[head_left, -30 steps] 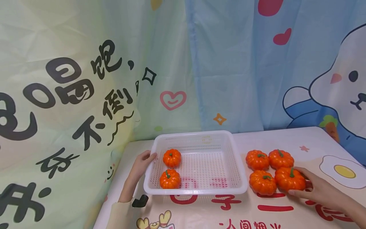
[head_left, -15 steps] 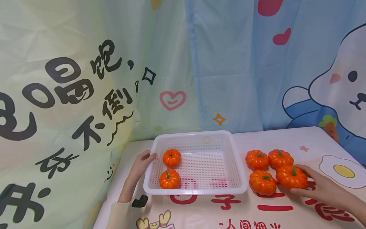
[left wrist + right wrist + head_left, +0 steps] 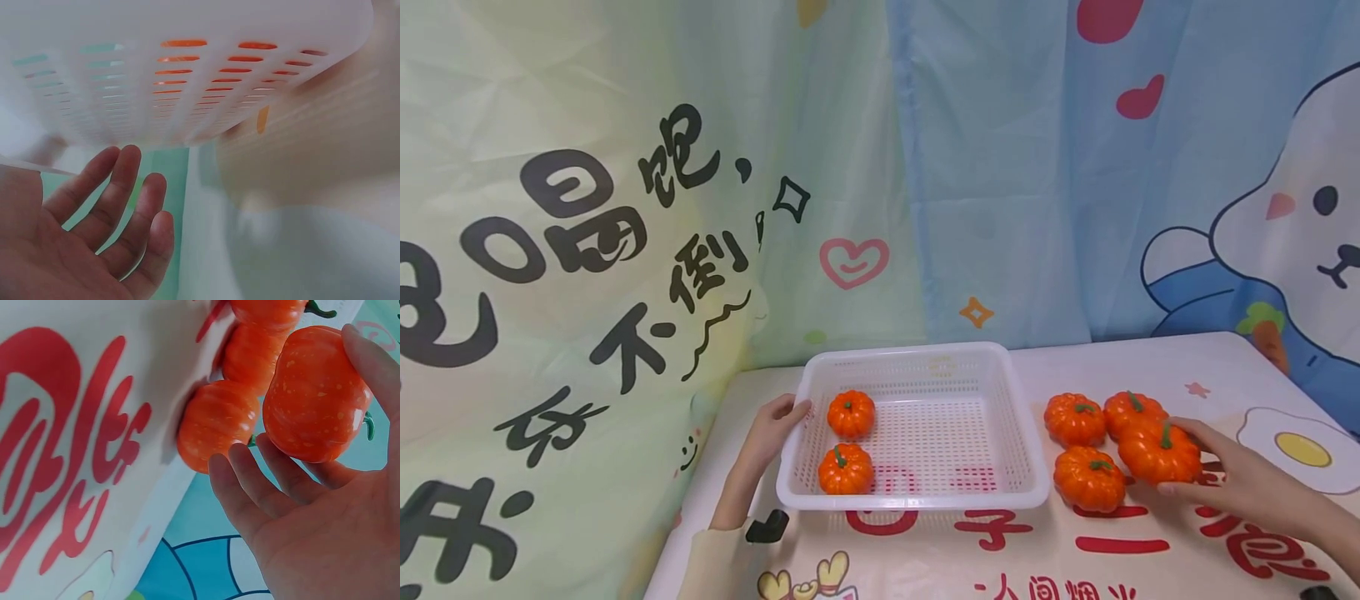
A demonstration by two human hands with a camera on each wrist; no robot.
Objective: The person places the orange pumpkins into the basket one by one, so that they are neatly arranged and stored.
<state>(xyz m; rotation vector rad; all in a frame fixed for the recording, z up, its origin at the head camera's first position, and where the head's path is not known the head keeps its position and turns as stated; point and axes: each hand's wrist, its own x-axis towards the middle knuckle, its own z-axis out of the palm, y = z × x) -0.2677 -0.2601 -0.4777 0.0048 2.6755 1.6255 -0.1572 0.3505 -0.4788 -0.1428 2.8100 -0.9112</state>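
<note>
A small orange toy pumpkin with a green stem is held between the thumb and fingers of my right hand. In the right wrist view the held pumpkin is raised off the table, close beside the other pumpkins. At the left side of a white plastic basket, my left hand grips the rim. The left wrist view shows its fingers under the rim, against the slotted wall. Two pumpkins, a rear one and a front one, sit along the basket's left side.
Three more pumpkins lie right of the basket: one at back left, one at back right, partly covered by the held one, and one in front. A printed cloth covers the table. A patterned curtain hangs behind.
My right hand has lifted the pumpkin off the table, first shifting it slightly right, then up and back left. The left hand and basket stay put.
</note>
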